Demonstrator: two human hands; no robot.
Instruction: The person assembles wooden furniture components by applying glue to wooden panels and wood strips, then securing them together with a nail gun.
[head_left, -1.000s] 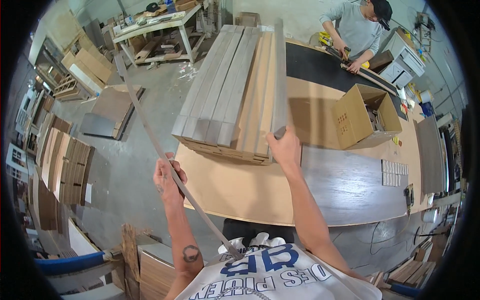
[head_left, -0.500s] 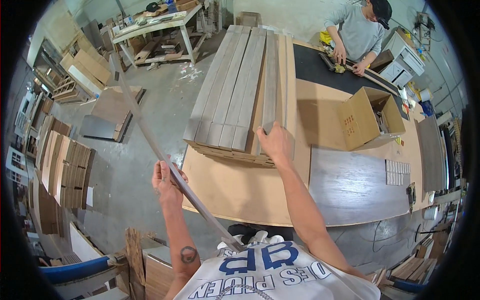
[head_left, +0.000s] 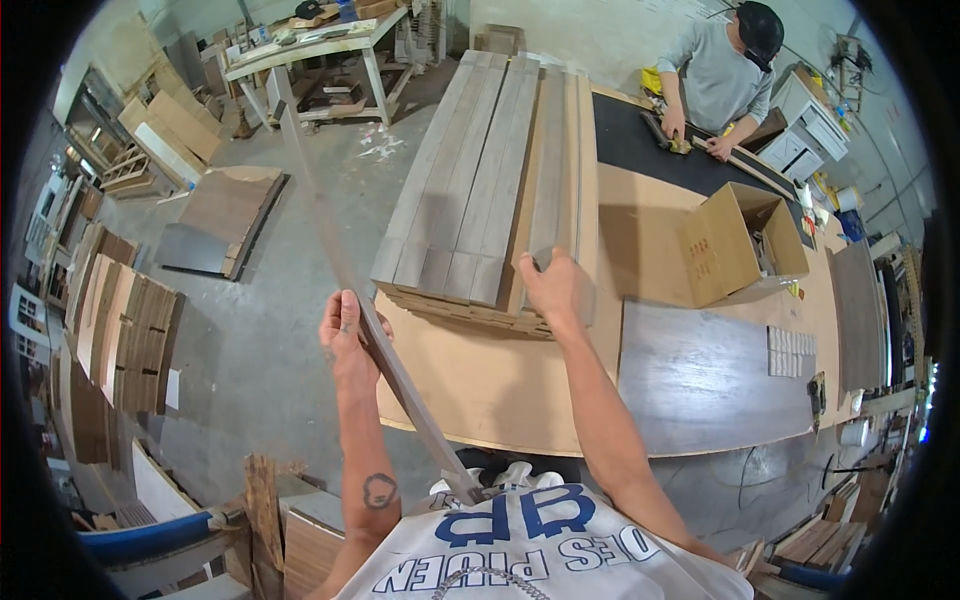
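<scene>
Large blue lettering (head_left: 520, 515) stood on the white shirt (head_left: 640, 575), bottom centre of frame. Small reddish print (head_left: 701, 249) stood on the box (head_left: 728, 262), right of centre; illegible.

Bright, glare on grey panel (head_left: 700, 375), soft shadow across planks (head_left: 430, 225), curved blackened edges

count of items in view. wearer's hands: two, one left hand (head_left: 350, 335) and one right hand (head_left: 555, 285). long narrow strip (head_left: 400, 385) in the left hand: one. main surface (head_left: 640, 230): one. on it, stack of boards (head_left: 450, 200): one, its boards too overlapped to count. cardboard box (head_left: 710, 255): one. glossy grey panel (head_left: 700, 380): one. small grey pieces (head_left: 790, 350): several, too small to number. black sheet (head_left: 625, 130): one. co-worker (head_left: 705, 75): one, two hands visible.
</scene>
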